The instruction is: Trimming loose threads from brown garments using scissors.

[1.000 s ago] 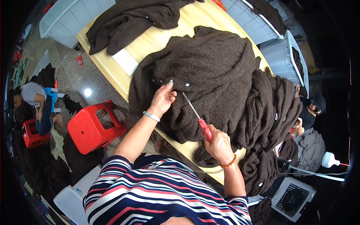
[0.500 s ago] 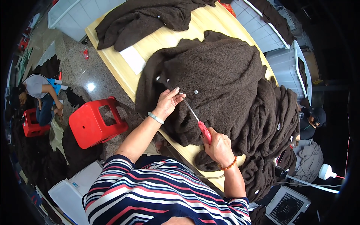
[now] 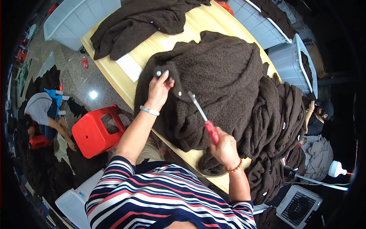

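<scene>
A heap of dark brown knit garment (image 3: 221,68) lies on the wooden table in front of me, with shiny pale buttons along one edge. My left hand (image 3: 159,89), a pale bangle on its wrist, pinches the buttoned edge and holds it up off the heap. Two buttons show beside these fingers. My right hand (image 3: 224,150), wearing a beaded bracelet, grips a tool with a red handle and long narrow metal shaft (image 3: 201,111). The tool's tip is near another button, at the garment's surface; whether it touches is unclear.
More brown knitwear (image 3: 141,26) lies at the table's far end, beside a white sheet (image 3: 129,68). A red stool (image 3: 95,131) stands at the left. Pale bins (image 3: 263,23) line the far right side. Two people sit nearby, one at each side. A white bulb (image 3: 336,169) is at right.
My left hand has moved up and left, lifting the buttoned edge. The tool's tip has come apart from my left fingers. The person at left has reached toward the red stool.
</scene>
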Available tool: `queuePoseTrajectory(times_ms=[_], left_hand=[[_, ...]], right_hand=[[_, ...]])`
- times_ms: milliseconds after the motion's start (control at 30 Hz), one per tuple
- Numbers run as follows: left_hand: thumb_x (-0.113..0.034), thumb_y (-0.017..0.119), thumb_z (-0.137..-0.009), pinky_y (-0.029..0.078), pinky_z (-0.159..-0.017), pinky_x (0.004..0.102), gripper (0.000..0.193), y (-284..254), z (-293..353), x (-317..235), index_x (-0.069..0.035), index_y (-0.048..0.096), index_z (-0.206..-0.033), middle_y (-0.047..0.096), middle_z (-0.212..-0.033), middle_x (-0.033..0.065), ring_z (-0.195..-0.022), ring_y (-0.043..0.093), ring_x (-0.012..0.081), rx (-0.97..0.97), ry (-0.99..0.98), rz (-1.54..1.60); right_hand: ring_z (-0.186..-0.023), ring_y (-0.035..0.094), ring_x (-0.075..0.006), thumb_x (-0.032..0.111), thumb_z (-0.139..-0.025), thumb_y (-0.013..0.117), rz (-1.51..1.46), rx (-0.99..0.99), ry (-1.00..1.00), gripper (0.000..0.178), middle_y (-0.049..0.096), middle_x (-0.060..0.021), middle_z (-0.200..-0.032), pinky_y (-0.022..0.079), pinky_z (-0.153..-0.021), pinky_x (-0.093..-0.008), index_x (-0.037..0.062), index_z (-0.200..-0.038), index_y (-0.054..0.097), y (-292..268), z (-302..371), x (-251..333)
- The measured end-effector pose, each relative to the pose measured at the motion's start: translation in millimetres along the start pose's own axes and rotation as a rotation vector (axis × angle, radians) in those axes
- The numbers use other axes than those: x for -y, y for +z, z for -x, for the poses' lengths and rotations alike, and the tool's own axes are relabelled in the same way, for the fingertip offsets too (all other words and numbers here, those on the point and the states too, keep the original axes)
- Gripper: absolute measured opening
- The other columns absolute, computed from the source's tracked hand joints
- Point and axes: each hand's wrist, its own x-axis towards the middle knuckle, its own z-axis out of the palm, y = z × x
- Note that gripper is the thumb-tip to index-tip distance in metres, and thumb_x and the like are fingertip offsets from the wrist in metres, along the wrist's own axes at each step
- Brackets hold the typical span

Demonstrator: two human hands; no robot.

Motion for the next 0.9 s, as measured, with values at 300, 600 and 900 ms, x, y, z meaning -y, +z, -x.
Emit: queuePoseTrajectory(times_ms=[300, 600, 900], left_hand=[[-0.019, 0.062, -0.097, 0.048, -0.089, 0.0301, 0.013, 127.3, -18.1, -23.0, -0.012, 0.069, -0.105, 0.069, -0.105, -0.0023, -0.097, 0.062, 0.0099, 0.423, 0.127, -0.316], [-0.015, 0.071, -0.09, 0.052, -0.076, 0.0266, 0.014, 100.6, -18.6, 6.8, -0.006, 0.069, -0.101, 0.069, -0.098, 0.001, -0.086, 0.063, 0.0095, 0.252, 0.069, -0.616], [-0.009, 0.069, -0.088, 0.049, -0.064, 0.0223, 0.023, 51.6, 37.3, 22.3, -0.007, 0.061, -0.11, 0.064, -0.098, 0.0014, -0.071, 0.059, 0.0088, 0.473, 0.202, -1.069]], right_hand=[[-0.075, 0.064, -0.0423, 0.01, -0.085, 0.062, -0.164, -0.157, 0.149, 0.017, 0.063, -0.021, -0.076, 0.051, -0.068, -0.0459, 0.0059, -0.102, 0.06, -37.0, 32.1, -19.1], [-0.077, 0.064, -0.0404, 0.01, -0.085, 0.064, -0.19, -0.304, 0.158, 0.023, 0.064, -0.0194, -0.079, 0.051, -0.069, -0.0465, 0.0088, -0.107, 0.061, -32.6, 63.1, -54.1], [-0.079, 0.063, -0.0432, 0.015, -0.088, 0.063, -0.178, -0.254, 0.351, 0.018, 0.063, -0.0211, -0.08, 0.049, -0.068, -0.0463, 0.0071, -0.104, 0.059, -6.5, 96.8, -88.4]])
